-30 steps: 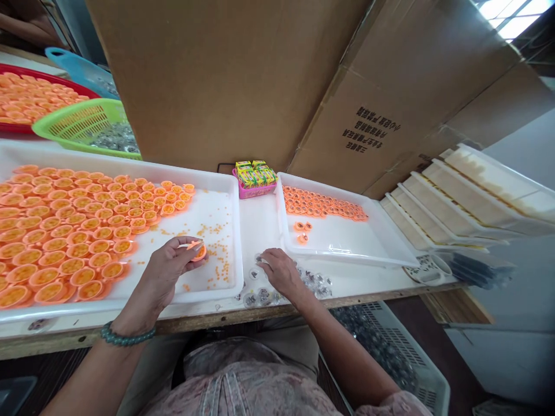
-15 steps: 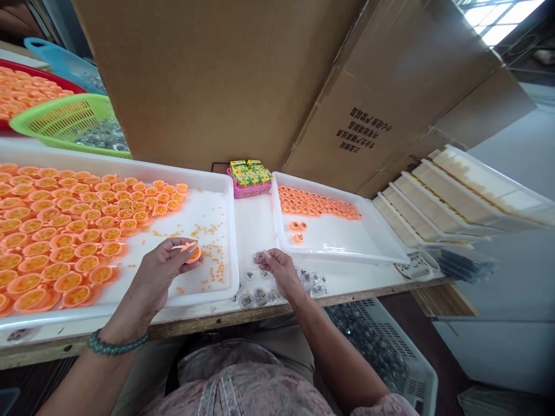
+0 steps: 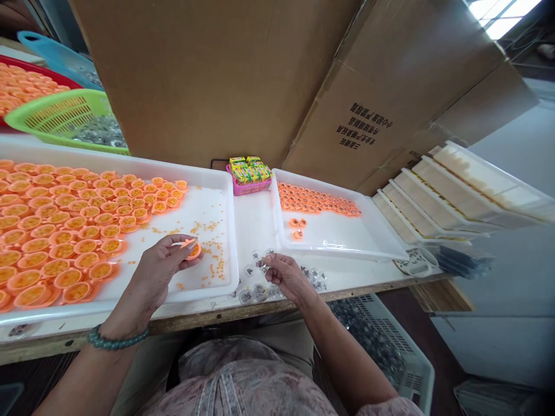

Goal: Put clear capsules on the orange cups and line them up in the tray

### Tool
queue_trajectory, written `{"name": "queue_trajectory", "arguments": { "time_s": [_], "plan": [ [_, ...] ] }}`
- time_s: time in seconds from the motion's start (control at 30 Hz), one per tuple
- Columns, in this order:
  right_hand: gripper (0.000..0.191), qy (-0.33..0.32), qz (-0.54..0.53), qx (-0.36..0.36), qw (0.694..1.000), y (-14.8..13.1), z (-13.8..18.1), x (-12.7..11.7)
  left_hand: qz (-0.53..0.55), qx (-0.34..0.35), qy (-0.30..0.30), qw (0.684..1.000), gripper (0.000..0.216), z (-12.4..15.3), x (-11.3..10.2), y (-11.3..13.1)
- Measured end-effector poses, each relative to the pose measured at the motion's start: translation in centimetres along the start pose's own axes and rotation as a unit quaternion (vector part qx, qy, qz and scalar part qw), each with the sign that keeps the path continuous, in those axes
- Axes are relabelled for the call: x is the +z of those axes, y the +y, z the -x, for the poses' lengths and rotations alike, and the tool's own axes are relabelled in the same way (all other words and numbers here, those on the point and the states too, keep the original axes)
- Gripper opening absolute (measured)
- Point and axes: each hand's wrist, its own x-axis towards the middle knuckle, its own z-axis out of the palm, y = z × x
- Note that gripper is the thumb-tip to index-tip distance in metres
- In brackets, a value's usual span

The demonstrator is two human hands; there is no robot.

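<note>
My left hand [image 3: 162, 266] is closed around a small orange cup [image 3: 193, 249] with an open round top, holding it over the right end of a big white tray [image 3: 231, 231]. My right hand [image 3: 287, 277] pinches at a small clear plastic disc [image 3: 261, 264] with a dark print, low over the table; the fingertips partly hide it. Similar clear discs [image 3: 260, 293] lie around and beneath this hand. Many orange cups [image 3: 65, 250] holding small yellow-orange bits fill the left of the big tray. Loose orange bits [image 3: 217, 268] are scattered near my left hand.
A second white tray [image 3: 342, 242] holds rows of orange pieces with dark-printed tops [image 3: 316, 200]. Between the trays stands a pink basket [image 3: 251, 188] of yellow-green packets. Cardboard [image 3: 217, 81] walls the back. Stacked white trays [image 3: 455, 190] stand right; a green basket [image 3: 65, 115] is back left.
My right hand has shifted slightly right and turned, its fingers now curled looser near the discs. My left hand keeps the orange cup in nearly the same place.
</note>
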Motion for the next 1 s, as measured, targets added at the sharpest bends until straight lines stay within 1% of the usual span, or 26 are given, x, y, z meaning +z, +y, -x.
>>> {"name": "queue_trajectory", "arguments": {
  "time_s": [0.1, 0.2, 0.3, 0.4, 0.53, 0.63, 0.77, 0.87, 1.0],
  "plan": [
    [0.018, -0.01, -0.033, -0.05, 0.998, -0.5, 0.2, 0.8, 0.003, -0.001, 0.003, 1.0, 0.044, -0.1, -0.1, -0.1],
    [0.017, -0.018, -0.056, -0.062, 0.996, -1.4, 0.1, 2.0, 0.005, 0.003, -0.007, 1.0, 0.046, -0.2, -0.3, -0.3],
    [0.019, -0.034, -0.063, -0.057, 0.996, -2.3, -0.2, 3.6, 0.007, 0.01, -0.019, 1.0, 0.047, -0.2, -0.4, -0.5],
    [0.023, -0.048, -0.07, -0.076, 0.993, -2.7, -0.6, 5.4, 0.013, 0.012, -0.024, 1.0, 0.047, -0.2, -0.4, -0.5],
    [0.032, -0.106, -0.079, -0.108, 0.985, -2.7, -1.0, 7.6, 0.031, 0.015, -0.026, 0.999, 0.048, -0.1, -0.2, -0.4],
    [0.031, -0.154, -0.039, -0.153, 0.975, -2.4, -1.4, 8.8, 0.041, 0.019, -0.04, 0.998, 0.052, 0.0, -0.2, -0.4],
    [0.027, -0.18, 0.022, -0.183, 0.966, -1.8, -2.2, 10.0, 0.045, 0.026, -0.089, 0.995, 0.051, 0.2, -0.4, -0.4],
    [0.025, -0.172, 0.055, -0.194, 0.964, -1.3, -2.9, 10.8, 0.051, 0.033, -0.113, 0.992, 0.042, 0.3, -0.6, -0.3],
    [0.026, -0.137, 0.121, -0.211, 0.96, -0.8, -3.3, 11.5, 0.065, 0.033, -0.106, 0.992, 0.036, 0.4, -0.6, -0.1]
  ]
}}
